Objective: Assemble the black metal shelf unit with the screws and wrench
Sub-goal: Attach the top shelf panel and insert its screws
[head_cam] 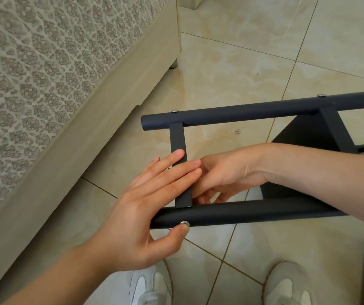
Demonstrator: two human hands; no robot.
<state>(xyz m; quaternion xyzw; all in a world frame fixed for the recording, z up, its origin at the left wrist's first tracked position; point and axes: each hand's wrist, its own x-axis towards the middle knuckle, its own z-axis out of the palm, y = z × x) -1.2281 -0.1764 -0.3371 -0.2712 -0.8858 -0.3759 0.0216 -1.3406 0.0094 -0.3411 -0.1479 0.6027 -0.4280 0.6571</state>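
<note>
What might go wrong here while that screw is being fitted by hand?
The screw in the near tube seems held only by the thumb of the left hand; it may slip out and roll across the tiled floor. The right hand has fingers tucked into the corner where the crossbar meets that tube; they might get pinched if the parts shift.

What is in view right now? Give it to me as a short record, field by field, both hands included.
far tube: black, two screw heads on top
near tube: black, near screw at its side
crossbar: flat, spans the two tubes
left hand: straight fingers lie on crossbar, thumb touches near screw
right hand: fingers curled at crossbar's near end; contents hidden
wrench: not visible
surroundings: tiled floor, patterned upholstery, light shoes
</note>
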